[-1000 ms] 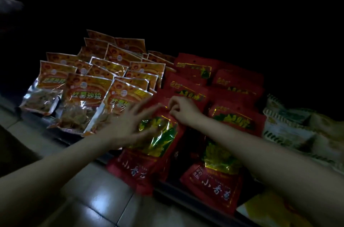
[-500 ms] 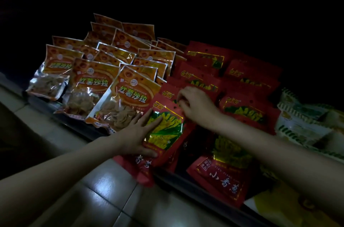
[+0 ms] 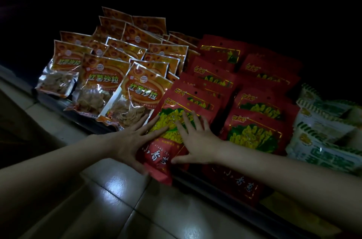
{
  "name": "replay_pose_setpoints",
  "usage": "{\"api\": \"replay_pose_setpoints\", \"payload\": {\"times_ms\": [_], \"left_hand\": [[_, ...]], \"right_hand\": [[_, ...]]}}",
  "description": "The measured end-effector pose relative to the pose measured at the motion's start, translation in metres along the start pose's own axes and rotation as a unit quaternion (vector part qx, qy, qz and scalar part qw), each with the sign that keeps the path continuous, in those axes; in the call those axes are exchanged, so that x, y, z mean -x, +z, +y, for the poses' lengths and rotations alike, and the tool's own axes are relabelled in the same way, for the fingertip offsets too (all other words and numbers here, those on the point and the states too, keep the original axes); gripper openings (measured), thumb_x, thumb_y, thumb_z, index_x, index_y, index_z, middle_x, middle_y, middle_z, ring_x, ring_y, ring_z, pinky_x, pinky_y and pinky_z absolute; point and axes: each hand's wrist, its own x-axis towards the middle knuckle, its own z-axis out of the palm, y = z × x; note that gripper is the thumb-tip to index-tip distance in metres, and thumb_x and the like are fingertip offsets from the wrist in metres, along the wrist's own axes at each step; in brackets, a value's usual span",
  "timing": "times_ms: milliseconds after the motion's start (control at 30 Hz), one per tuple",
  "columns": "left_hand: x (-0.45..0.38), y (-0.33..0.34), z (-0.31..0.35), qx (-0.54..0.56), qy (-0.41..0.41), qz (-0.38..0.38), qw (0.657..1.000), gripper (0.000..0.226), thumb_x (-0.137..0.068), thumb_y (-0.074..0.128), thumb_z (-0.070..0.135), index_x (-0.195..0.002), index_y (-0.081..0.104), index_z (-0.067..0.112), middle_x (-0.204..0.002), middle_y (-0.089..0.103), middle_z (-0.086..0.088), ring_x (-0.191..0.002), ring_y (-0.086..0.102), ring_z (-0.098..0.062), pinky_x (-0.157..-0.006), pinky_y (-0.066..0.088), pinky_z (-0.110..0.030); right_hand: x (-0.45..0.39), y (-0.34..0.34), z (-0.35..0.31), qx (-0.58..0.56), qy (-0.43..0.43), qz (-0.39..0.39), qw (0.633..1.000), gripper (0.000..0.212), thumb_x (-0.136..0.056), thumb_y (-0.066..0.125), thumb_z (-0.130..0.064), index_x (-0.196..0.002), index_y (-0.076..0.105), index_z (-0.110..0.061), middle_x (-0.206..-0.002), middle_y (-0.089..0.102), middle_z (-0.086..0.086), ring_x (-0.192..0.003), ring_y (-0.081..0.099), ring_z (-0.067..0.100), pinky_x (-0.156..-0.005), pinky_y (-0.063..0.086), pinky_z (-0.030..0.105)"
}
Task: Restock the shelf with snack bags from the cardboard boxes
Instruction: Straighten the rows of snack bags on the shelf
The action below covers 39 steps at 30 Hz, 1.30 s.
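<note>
Darkness filled the room behind the low shelf [image 3: 195, 177], and pale floor tiles [image 3: 109, 189] gleamed in front of it. Both hands lay flat with fingers spread on the front red snack bag [image 3: 158, 157]: the left hand [image 3: 130, 140] along its left side, the right hand [image 3: 195, 140] on its yellow window. That bag sat at the shelf's front lip, its lower end hanging past the edge over the tiles.

Judging from this, the bag could slide off onto the floor if the pressing let up, since little of the lip seemed to hold it. A push to the left might also disturb the orange bags [image 3: 137, 91], which touched it there. Red bags [image 3: 252, 131] crowded the right, with green-and-white bags [image 3: 321, 133] beyond, so free room lay mostly toward the floor.
</note>
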Motion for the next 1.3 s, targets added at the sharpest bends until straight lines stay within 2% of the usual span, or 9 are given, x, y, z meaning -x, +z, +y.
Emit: {"api": "replay_pose_setpoints", "payload": {"times_ms": [100, 167, 233, 433, 600, 733, 1067, 1200, 1300], "left_hand": [[0.004, 0.001, -0.003, 0.038, 0.008, 0.011, 0.999, 0.124, -0.063, 0.071, 0.064, -0.124, -0.037, 0.056, -0.146, -0.042, 0.007, -0.145, -0.011, -0.024, -0.116, 0.021, -0.041], [-0.002, -0.002, 0.0, 0.073, 0.009, 0.042, 0.996, 0.121, -0.068, 0.076, 0.05, -0.121, -0.033, 0.063, -0.15, -0.034, 0.008, -0.144, 0.013, -0.02, -0.109, 0.033, -0.031], [-0.012, -0.007, 0.008, 0.088, 0.011, 0.078, 0.993, 0.12, -0.072, 0.075, 0.046, -0.115, -0.034, 0.069, -0.153, -0.026, 0.004, -0.143, 0.02, -0.021, -0.105, 0.034, -0.028], [-0.03, 0.002, 0.026, 0.044, 0.007, 0.11, 0.993, 0.124, -0.08, 0.069, 0.038, -0.124, -0.047, 0.042, -0.151, -0.026, -0.02, -0.145, 0.008, -0.031, -0.115, 0.021, -0.032], [-0.03, 0.008, 0.037, 0.063, -0.014, 0.112, 0.992, 0.116, -0.083, 0.065, 0.036, -0.13, -0.04, 0.02, -0.149, -0.031, -0.022, -0.145, 0.004, -0.029, -0.111, 0.019, -0.025], [-0.035, 0.001, 0.034, 0.105, 0.003, 0.113, 0.988, 0.107, -0.085, 0.065, 0.026, -0.129, -0.032, 0.025, -0.148, -0.033, -0.017, -0.141, 0.025, -0.025, -0.099, 0.03, -0.02], [-0.082, -0.022, 0.042, 0.095, 0.002, 0.177, 0.98, 0.116, -0.078, 0.074, 0.026, -0.127, -0.031, 0.034, -0.147, -0.034, -0.021, -0.143, 0.016, -0.036, -0.112, 0.029, -0.038], [-0.067, -0.013, 0.033, 0.034, 0.036, 0.151, 0.987, 0.121, -0.079, 0.072, 0.036, -0.129, -0.038, 0.028, -0.144, -0.04, -0.013, -0.145, -0.005, -0.03, -0.116, 0.02, -0.034], [-0.049, -0.004, 0.022, -0.043, 0.057, 0.121, 0.99, 0.123, -0.077, 0.063, 0.057, -0.122, -0.05, 0.04, -0.139, -0.045, -0.006, -0.143, -0.018, -0.031, -0.116, 0.015, -0.036]], "right_hand": [[-0.003, -0.005, 0.012, 0.003, 0.0, -0.003, 1.0, 0.109, -0.08, 0.042, -0.073, -0.147, -0.018, -0.012, -0.15, -0.03, 0.017, -0.135, -0.031, 0.042, -0.109, -0.013, 0.059], [-0.005, -0.007, 0.023, 0.001, -0.008, -0.006, 1.0, 0.109, -0.079, 0.043, -0.073, -0.146, -0.02, -0.014, -0.15, -0.031, 0.016, -0.135, -0.032, 0.04, -0.111, -0.014, 0.058], [-0.005, -0.012, 0.035, -0.006, -0.007, -0.002, 1.0, 0.107, -0.079, 0.043, -0.073, -0.147, -0.018, -0.017, -0.152, -0.029, 0.014, -0.137, -0.029, 0.039, -0.113, -0.013, 0.056], [0.014, -0.014, 0.017, -0.097, -0.017, 0.041, 0.994, 0.101, -0.078, 0.045, -0.073, -0.15, -0.006, -0.023, -0.156, -0.019, 0.009, -0.141, -0.022, 0.034, -0.114, -0.013, 0.055], [0.011, 0.011, -0.017, -0.024, 0.037, 0.064, 0.997, 0.116, -0.075, 0.051, -0.072, -0.147, -0.019, -0.014, -0.149, -0.032, 0.017, -0.133, -0.033, 0.044, -0.108, -0.015, 0.064], [0.008, 0.017, -0.015, -0.022, 0.053, 0.087, 0.995, 0.11, -0.08, 0.051, -0.065, -0.146, -0.022, -0.015, -0.15, -0.032, 0.017, -0.134, -0.031, 0.045, -0.108, -0.012, 0.065], [0.005, 0.005, 0.039, 0.055, 0.073, 0.115, 0.989, 0.114, -0.078, 0.045, -0.072, -0.135, -0.036, -0.017, -0.15, -0.031, 0.019, -0.137, -0.022, 0.046, -0.109, -0.01, 0.062], [0.015, 0.014, 0.032, 0.026, 0.054, 0.1, 0.993, 0.109, -0.074, 0.031, -0.082, -0.142, -0.029, -0.023, -0.153, -0.027, 0.013, -0.14, -0.02, 0.042, -0.11, -0.011, 0.063], [0.023, 0.029, 0.024, 0.028, 0.034, 0.092, 0.995, 0.099, -0.07, 0.015, -0.085, -0.139, -0.032, -0.033, -0.15, -0.033, 0.011, -0.14, -0.021, 0.042, -0.108, -0.013, 0.064]]}}
